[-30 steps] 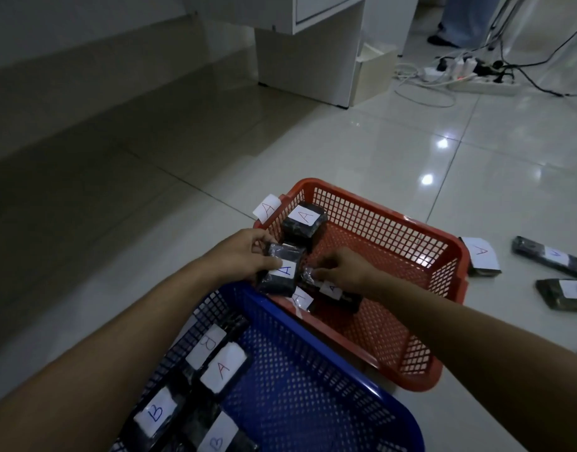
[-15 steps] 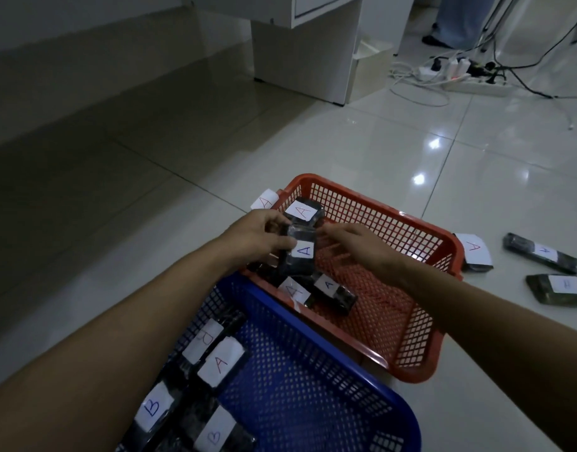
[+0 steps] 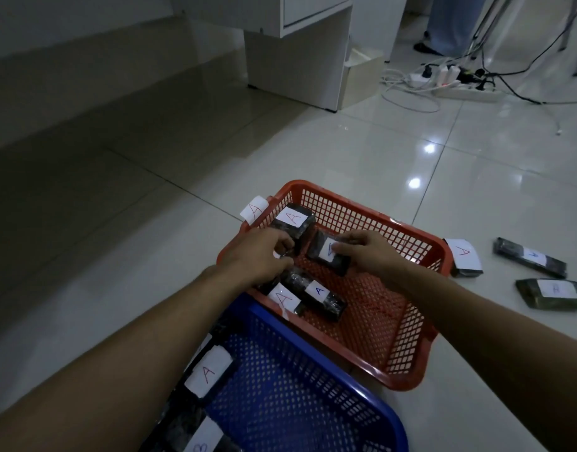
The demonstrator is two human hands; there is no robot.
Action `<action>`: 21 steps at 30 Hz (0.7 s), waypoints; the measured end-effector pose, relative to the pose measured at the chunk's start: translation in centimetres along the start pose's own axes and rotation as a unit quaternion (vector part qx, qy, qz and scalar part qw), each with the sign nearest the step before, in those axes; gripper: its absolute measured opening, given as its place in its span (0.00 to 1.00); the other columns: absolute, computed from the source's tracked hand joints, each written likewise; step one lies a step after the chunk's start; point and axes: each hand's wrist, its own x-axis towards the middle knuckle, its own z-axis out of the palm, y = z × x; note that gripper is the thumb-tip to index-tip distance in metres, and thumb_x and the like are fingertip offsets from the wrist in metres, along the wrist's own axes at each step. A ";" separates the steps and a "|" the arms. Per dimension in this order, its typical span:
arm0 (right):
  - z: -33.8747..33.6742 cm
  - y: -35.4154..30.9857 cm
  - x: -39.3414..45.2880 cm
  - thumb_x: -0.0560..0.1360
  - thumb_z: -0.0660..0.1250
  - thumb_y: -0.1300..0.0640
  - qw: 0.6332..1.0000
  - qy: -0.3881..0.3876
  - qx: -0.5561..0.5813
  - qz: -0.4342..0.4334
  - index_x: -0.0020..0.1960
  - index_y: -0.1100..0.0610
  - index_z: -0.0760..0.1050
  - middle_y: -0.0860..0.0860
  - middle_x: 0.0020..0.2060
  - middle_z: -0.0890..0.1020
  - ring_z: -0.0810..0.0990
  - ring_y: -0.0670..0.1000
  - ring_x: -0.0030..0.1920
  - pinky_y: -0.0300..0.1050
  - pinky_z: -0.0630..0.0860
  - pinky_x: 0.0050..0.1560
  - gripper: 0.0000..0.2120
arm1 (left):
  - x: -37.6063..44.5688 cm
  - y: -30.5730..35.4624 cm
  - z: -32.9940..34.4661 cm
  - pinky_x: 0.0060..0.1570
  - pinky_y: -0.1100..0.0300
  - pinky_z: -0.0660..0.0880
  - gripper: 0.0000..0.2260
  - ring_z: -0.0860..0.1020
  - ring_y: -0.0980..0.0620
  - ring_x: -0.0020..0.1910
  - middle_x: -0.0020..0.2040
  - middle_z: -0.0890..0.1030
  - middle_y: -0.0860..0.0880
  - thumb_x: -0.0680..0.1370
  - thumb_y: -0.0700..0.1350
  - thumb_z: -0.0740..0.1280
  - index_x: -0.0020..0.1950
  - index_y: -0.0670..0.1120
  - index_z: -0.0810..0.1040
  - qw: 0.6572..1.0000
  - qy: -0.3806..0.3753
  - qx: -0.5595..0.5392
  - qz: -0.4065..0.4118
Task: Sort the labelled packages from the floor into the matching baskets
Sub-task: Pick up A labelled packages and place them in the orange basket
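Note:
The red basket (image 3: 411, 383) carries a paper tag "A" (image 3: 254, 208) on its far left corner. Inside lie several dark wrapped packages labelled A: one at the back (image 3: 292, 220) and two near the front left (image 3: 316, 293). My right hand (image 3: 368, 252) pinches another package with a blue A label (image 3: 328, 261), lying flat in the basket. My left hand (image 3: 258, 256) hovers beside it with fingers curled; what they grip is hidden. The blue basket (image 3: 313, 402) in front holds packages marked A (image 3: 209, 371) and B (image 3: 202, 442).
Three packages lie on the tiled floor right of the red basket: a red A one (image 3: 465, 261) and two more (image 3: 530, 257), (image 3: 554, 293). A white cabinet (image 3: 300, 60), a power strip with cables (image 3: 456, 83) and a person's legs (image 3: 443, 24) stand farther back.
The blue-A package that both hands held upright now lies flat deeper in the red basket under my right hand. My left hand has come off it.

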 end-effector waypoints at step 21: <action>1.5 3.7 -1.2 0.61 0.81 0.53 0.951 -0.051 -0.304 0.018 0.76 0.51 0.54 0.54 0.74 0.60 0.65 0.59 0.72 0.61 0.68 0.69 0.52 | 0.8 -1.2 2.0 0.47 0.60 0.75 0.10 0.77 0.56 0.51 0.52 0.80 0.56 0.75 0.50 0.71 0.55 0.55 0.79 0.992 -0.036 0.118 0.020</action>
